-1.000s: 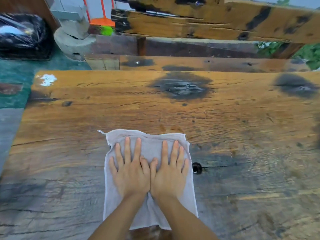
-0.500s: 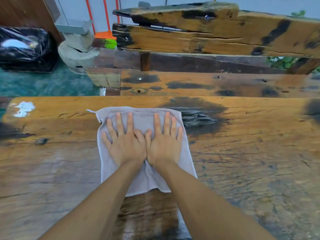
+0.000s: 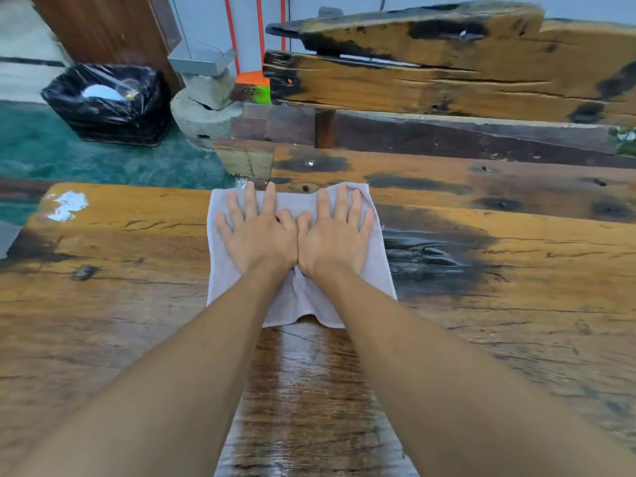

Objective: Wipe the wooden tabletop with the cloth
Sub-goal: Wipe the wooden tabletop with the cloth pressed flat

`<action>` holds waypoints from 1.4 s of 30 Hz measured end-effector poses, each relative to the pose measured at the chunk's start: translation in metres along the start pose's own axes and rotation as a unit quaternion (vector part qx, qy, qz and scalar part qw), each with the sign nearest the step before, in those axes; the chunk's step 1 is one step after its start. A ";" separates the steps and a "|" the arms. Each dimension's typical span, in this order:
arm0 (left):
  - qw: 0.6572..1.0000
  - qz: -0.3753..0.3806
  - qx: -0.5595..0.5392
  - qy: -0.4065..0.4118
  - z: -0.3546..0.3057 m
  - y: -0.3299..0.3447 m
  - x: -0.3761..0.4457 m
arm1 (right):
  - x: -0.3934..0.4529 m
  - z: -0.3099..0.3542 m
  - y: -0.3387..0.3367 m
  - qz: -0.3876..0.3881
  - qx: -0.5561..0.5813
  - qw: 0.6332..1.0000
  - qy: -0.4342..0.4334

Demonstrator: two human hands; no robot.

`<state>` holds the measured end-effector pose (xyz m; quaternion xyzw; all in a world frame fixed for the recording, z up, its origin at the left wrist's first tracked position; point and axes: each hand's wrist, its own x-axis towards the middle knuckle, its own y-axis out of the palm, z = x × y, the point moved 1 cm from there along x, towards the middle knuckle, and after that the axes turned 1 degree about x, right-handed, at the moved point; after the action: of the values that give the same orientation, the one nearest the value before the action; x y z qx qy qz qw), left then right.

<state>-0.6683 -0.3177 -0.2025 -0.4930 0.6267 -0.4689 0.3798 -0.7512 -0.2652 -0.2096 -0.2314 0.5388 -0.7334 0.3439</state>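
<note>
A pale grey cloth [image 3: 303, 297] lies flat on the wooden tabletop [image 3: 499, 304], its far edge at the table's far edge. My left hand [image 3: 256, 235] and my right hand [image 3: 335, 235] press down on it side by side, fingers straight and spread, thumbs touching. Both arms are stretched far forward. Behind the cloth, between my forearms, a dark wet streak [image 3: 309, 390] runs back toward me along the wood.
A wooden bench [image 3: 447, 166] with a plank backrest [image 3: 430, 80] stands just beyond the far edge. A bin lined with a black bag [image 3: 106, 101] sits on the green floor at the left, beside a stone post base [image 3: 203, 115]. A white patch [image 3: 67, 204] marks the table's left corner.
Both hands have pushed the cloth away from me, from the middle of the table to its far edge, leaving a wet streak behind.
</note>
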 end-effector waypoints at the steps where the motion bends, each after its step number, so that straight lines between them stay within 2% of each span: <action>1: 1.000 -0.004 0.000 0.001 0.001 0.000 -0.002 | -0.001 0.000 0.000 0.000 0.000 1.000 -0.006; 7: 1.000 -0.018 -0.013 0.005 0.005 0.002 -0.020 | -0.010 -0.007 -0.001 0.011 -0.021 0.998 -0.054; 15: 1.000 -0.022 -0.004 -0.018 0.019 0.003 -0.110 | -0.084 -0.046 -0.006 0.036 -0.013 0.992 -0.116; 31: 1.000 0.016 0.000 0.011 0.041 0.010 -0.319 | -0.279 -0.132 -0.027 0.062 -0.022 0.992 -0.107; 42: 0.999 0.037 -0.001 0.039 0.067 0.002 -0.508 | -0.461 -0.199 -0.044 0.081 -0.035 0.992 -0.085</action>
<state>-0.4919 0.1627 -0.2154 -0.4511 0.6591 -0.4735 0.3714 -0.6014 0.2159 -0.2152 -0.2606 0.5496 -0.6616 0.4386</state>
